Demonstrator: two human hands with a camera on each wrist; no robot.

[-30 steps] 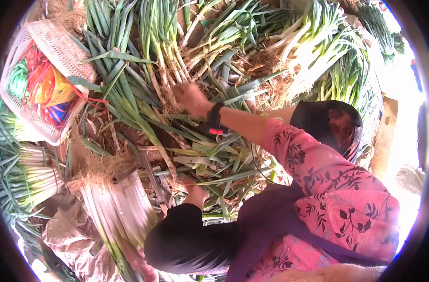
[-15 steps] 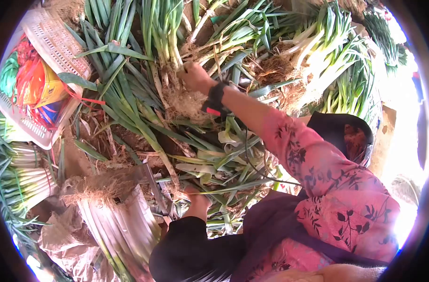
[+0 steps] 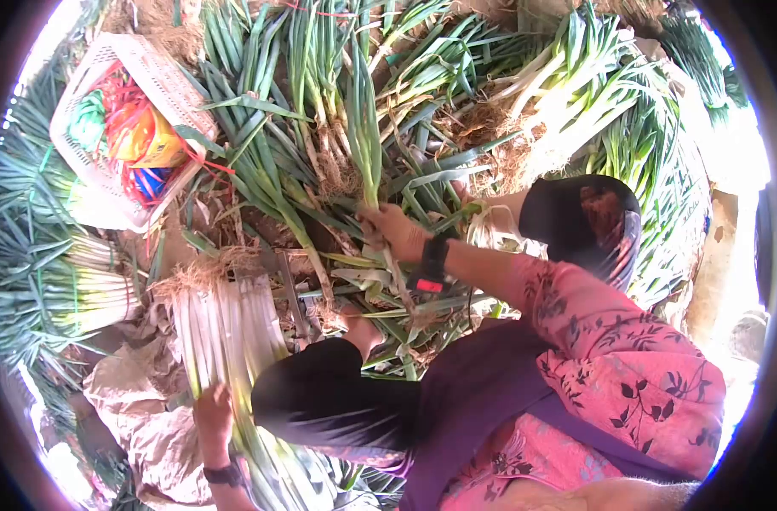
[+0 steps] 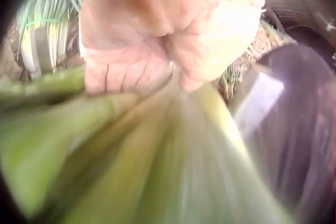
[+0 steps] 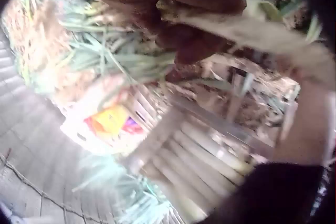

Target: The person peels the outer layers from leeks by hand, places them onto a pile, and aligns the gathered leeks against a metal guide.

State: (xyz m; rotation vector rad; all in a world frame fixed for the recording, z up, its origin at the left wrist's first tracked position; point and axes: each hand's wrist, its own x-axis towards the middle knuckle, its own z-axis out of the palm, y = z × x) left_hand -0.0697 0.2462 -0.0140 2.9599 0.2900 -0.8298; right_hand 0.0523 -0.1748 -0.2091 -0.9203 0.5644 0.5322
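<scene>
Holds long green leaves on the single leek (image 3: 365,128), narrowing to a slim pale stalk and, seemingly, stringy roots; slants with leaves uppermost in the head view, gripped mid-length. Lies to its left the thick leek bundle (image 3: 231,336): matted brown roots, whitish stalks side by side, greening toward the opposite end.

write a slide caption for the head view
Right hand grips a leafy stalk above the ground while the left hand holds a pale-stemmed bundle

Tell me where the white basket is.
The white basket is at the upper left of the head view, just above the banded spring onions and left of the loose leafy stalks.
</scene>
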